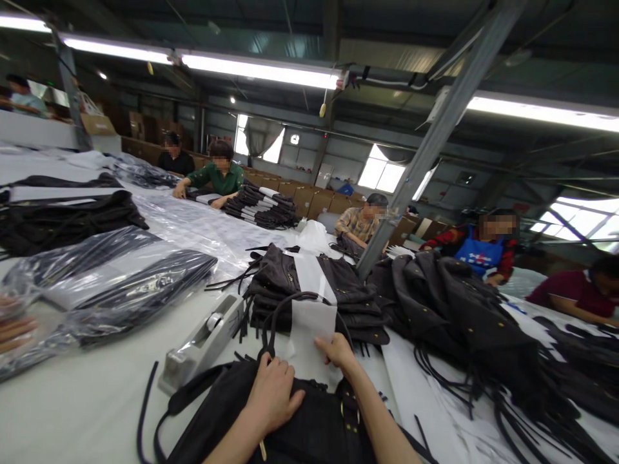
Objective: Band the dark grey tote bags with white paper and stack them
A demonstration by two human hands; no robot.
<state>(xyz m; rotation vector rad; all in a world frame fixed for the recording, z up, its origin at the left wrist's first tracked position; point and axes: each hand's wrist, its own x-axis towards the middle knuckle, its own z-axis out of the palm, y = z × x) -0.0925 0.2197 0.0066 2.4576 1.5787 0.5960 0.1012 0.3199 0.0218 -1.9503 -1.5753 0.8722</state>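
A black bag (309, 412) lies in front of me on the white table, its loose strap (193, 392) trailing to the left. My left hand (276, 392) rests on it, fingers curled round the base of its thin looped handle (272, 316). With my right hand (337, 352) I pinch the lower right corner of a white paper strip (313, 321), which stands up by the handle. Just beyond is a stack of dark bags (271, 277) with white paper across the top. A tape dispenser (200, 341) sits left of my left hand.
A bag in clear plastic (130, 277) lies left, with another person's hand (14, 325) at its edge. More dark bags are heaped right (449, 309) and far left (68, 212). A slanting metal post (420, 161) rises beyond the stack. Several people work across the table.
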